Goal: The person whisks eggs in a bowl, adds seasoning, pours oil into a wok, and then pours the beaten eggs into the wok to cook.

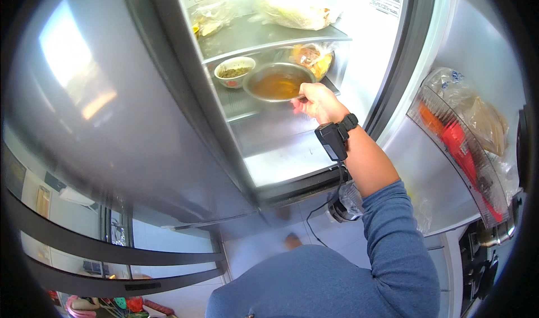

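Observation:
My right hand grips the near right rim of a metal bowl, thumb on top and fingers below. Brownish liquid fills much of the bowl. It is at the front of a middle shelf of an open refrigerator; whether it rests there or hangs just above cannot be told. Close on its left stands a white patterned bowl with chopped greenish food in it. Behind it on the right sits a plastic-bagged food item, partly hidden. My left hand is out of view.
Above, a glass shelf bears a large bagged vegetable and a smaller bag. The open door at right has a clear rack with bags. A closed silver door stands left. A cable hangs from my wrist device.

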{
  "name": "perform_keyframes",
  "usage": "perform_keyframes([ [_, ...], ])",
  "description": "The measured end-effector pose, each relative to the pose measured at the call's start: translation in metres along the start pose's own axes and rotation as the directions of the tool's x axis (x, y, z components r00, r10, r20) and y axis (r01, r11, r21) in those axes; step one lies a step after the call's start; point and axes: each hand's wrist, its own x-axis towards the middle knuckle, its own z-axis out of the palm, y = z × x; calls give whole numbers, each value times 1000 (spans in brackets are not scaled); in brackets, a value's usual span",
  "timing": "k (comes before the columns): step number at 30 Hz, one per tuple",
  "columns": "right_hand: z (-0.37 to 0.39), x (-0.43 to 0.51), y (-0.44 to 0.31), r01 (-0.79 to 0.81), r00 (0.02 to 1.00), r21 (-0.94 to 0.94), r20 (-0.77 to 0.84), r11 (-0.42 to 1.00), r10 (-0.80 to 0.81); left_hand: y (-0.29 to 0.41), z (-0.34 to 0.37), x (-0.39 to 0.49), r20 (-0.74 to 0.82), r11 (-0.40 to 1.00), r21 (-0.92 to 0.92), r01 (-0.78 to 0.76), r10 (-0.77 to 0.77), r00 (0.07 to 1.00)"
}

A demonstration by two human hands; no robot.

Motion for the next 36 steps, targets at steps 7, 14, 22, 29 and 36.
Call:
perform_keyframes([
  [7, -5, 30, 13, 49, 998, -103, 36, 993, -46, 13, 41, -3, -31, 999, 48, -7, 9, 999],
  [14, 10, 32, 5, -62, 998, 179, 26, 982, 58, 18, 61, 0, -42, 997, 71, -5, 8, 999],
  [22, 7, 38, 3, -65, 997, 173, 52, 983, 57, 20, 69, 3, -44, 996, 85, 0, 4, 999],
  [29, -6, 65, 24, 51, 989, -23, 139, 998, -48, 23, 72, 6, -37, 996, 92, -4, 7, 999],
  [36, -2, 91, 34, 165, 976, -157, 167, 974, -138, 25, 74, 8, -33, 996, 91, -5, 8, 999],
])
